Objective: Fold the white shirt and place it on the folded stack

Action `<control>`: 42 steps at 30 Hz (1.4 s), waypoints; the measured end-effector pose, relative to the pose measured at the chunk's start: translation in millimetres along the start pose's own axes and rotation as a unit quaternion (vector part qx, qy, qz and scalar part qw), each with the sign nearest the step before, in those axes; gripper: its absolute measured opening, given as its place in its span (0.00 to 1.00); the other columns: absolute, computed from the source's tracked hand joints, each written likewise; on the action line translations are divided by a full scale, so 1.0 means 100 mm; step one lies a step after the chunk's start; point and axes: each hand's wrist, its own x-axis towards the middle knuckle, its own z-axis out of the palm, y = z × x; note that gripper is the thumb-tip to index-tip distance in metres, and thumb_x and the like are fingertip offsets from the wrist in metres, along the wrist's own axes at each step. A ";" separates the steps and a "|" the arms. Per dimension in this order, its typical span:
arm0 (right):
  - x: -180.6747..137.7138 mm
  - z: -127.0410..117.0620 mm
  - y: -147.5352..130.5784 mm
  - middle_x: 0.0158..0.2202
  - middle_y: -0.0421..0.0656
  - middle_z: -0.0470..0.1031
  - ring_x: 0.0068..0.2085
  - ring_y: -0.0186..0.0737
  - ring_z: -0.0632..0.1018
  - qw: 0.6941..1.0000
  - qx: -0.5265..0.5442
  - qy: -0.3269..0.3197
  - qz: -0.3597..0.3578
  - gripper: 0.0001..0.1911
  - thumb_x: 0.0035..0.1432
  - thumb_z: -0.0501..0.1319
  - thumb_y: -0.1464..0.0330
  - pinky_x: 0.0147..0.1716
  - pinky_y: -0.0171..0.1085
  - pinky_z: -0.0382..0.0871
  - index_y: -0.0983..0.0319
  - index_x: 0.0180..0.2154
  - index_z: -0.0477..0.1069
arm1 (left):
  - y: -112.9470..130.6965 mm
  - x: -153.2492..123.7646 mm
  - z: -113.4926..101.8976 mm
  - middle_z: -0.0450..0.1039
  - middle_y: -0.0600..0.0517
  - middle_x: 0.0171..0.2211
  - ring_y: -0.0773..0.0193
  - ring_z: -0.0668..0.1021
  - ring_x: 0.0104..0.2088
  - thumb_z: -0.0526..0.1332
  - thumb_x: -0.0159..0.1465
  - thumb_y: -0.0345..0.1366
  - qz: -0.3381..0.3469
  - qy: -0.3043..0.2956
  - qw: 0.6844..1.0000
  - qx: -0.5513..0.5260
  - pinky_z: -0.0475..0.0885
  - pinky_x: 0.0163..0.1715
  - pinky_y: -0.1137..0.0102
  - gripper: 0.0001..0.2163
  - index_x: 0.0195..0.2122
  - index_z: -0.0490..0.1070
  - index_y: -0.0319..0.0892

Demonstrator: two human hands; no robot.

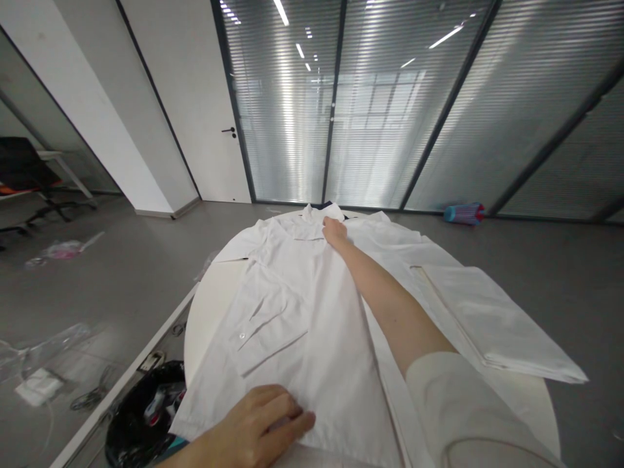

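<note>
A white long-sleeved shirt (336, 331) lies spread on a round white table (209, 292), its collar at the far edge. One sleeve is folded across its front, with a button at the cuff (242, 336). My right hand (335, 231) reaches forward and is closed on the cloth beside the collar; its fingertips are partly hidden. At the near end, my left hand (268, 422) has curled fingers and a thumb drawn toward them, gripping the lower part of the shirt. More white cloth lies under and to the right of the shirt.
A folded white cloth (497, 318) overhangs the table's right side. At lower left stands a bin with a black liner (131, 403). Clear plastic wrapping (49, 351), cables and a white box (39, 387) lie on the floor. Behind are a glass partition and a door (195, 97).
</note>
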 end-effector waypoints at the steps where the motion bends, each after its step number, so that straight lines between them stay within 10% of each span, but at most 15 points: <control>1: 0.00 0.02 0.00 0.52 0.51 0.76 0.54 0.47 0.76 1.000 0.001 -0.004 -0.001 0.20 0.65 0.50 0.75 0.50 0.42 0.68 0.59 0.54 0.71 | -0.01 -0.03 0.00 0.73 0.47 0.32 0.62 0.77 0.33 0.51 0.74 0.28 -0.002 -0.003 1.000 0.000 0.75 0.34 0.67 0.12 0.55 0.66 0.34; 17: 0.03 0.07 -0.16 0.52 0.54 0.76 0.53 0.52 0.76 0.999 0.036 0.002 -0.016 0.23 0.71 0.48 0.56 0.50 0.45 0.69 0.62 0.49 0.76 | -0.05 0.15 -0.07 0.70 0.51 0.27 0.62 0.73 0.28 0.54 0.73 0.44 0.023 -0.033 0.997 0.059 0.67 0.29 0.65 0.14 0.37 0.71 0.39; 21: -0.08 -0.05 -0.18 0.60 0.53 0.70 0.59 0.49 0.71 0.998 0.037 0.043 -0.027 0.27 0.73 0.40 0.60 0.56 0.45 0.64 0.61 0.55 0.73 | -0.26 0.78 -0.02 0.76 0.44 0.42 0.57 0.78 0.46 0.53 0.72 0.35 0.018 -0.054 0.998 0.040 0.72 0.44 0.63 0.11 0.46 0.72 0.36; 25: -0.25 -0.01 -0.07 0.70 0.50 0.56 0.69 0.52 0.58 0.997 0.025 0.041 -0.057 0.30 0.72 0.43 0.53 0.65 0.51 0.52 0.59 0.65 0.62 | -0.42 1.23 0.39 0.67 0.37 0.62 0.47 0.65 0.66 0.52 0.73 0.48 0.057 -0.101 0.993 0.028 0.61 0.64 0.56 0.24 0.59 0.67 0.33; 31: -0.13 0.27 -0.01 0.74 0.52 0.36 0.73 0.54 0.38 0.996 -0.004 -0.073 -0.060 0.44 0.67 0.37 0.41 0.67 0.58 0.28 0.62 0.73 0.41 | -0.35 1.10 0.86 0.58 0.41 0.67 0.35 0.54 0.69 0.53 0.69 0.56 0.047 -0.104 0.993 0.027 0.49 0.66 0.40 0.30 0.66 0.62 0.45; 42: 0.18 0.22 -0.04 0.74 0.54 0.39 0.73 0.53 0.41 0.997 0.045 -0.047 -0.028 0.41 0.69 0.32 0.46 0.68 0.54 0.35 0.63 0.72 0.44 | -0.37 1.12 0.83 0.62 0.44 0.66 0.38 0.55 0.69 0.54 0.66 0.59 0.043 -0.118 0.992 0.024 0.45 0.68 0.44 0.31 0.63 0.68 0.45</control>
